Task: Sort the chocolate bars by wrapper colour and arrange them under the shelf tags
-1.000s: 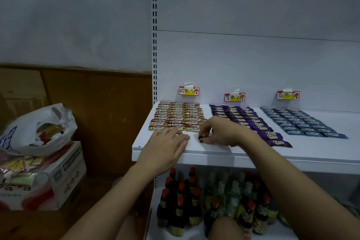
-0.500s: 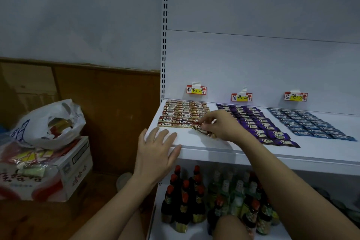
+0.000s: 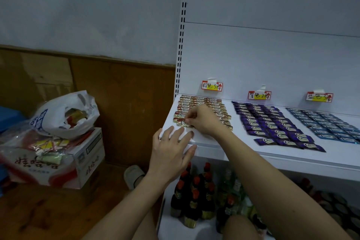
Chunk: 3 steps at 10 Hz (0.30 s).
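Clearly the sorting is nearly finished and the step in hand is placing a late bar in the brown group. The right hand (image 3: 202, 121) reaches across the white metal shelf (image 3: 243, 148) and pinches one gold-and-brown foil-wrapped chocolate bar (image 3: 183, 122) at the front left of the brown rows (image 3: 202, 105), which lie under the red-and-yellow paper shelf tag (image 3: 212, 86) on the left. The left hand (image 3: 172, 150) rests flat on the shelf's front edge, fingers straight and holding nothing. To the right, the purple-wrapped bars (image 3: 272, 124) lie in rows under the middle tag (image 3: 259, 95), and the blue-wrapped bars (image 3: 329, 124) under the right tag (image 3: 319, 97); the three groups stand well apart.

The next move, as I judge it, calls for squaring the pinched bar with its neighbours so the front row runs straight, then letting go without dragging the row beside it. The purple front row looks a little skewed and may want straightening too.
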Motion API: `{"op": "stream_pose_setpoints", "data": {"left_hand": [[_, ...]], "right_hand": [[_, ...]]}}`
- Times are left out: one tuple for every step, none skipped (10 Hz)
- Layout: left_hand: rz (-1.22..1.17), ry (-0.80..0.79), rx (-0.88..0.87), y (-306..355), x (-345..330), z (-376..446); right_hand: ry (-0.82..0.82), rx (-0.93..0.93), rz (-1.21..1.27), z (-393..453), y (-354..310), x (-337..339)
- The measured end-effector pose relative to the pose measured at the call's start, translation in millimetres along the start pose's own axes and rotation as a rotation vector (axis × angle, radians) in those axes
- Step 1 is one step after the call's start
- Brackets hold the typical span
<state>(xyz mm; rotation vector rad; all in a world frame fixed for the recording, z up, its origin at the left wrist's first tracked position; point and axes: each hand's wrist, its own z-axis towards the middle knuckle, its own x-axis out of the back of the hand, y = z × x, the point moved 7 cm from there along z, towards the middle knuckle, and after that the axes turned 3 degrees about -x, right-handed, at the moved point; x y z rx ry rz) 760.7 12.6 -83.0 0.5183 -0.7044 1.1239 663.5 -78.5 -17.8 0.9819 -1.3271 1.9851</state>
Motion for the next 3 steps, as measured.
{"op": "stream_pose_setpoints", "data": {"left_hand": [[-0.005,0.013,0.005,-0.1,-2.0,-1.6],[0.005,0.027,-0.005,-0.2,-2.6,-0.7],[-0.010,0.013,0.004,-0.5,-0.8,-1.5]], "right_hand": [[0.033,0.013,-0.027,-0.2,0.1,-5.8],[0.064,0.002,-0.007,0.1,3.9,-8.0],[0.140,0.026,0.016,-5.1,3.3,-5.6]]}}
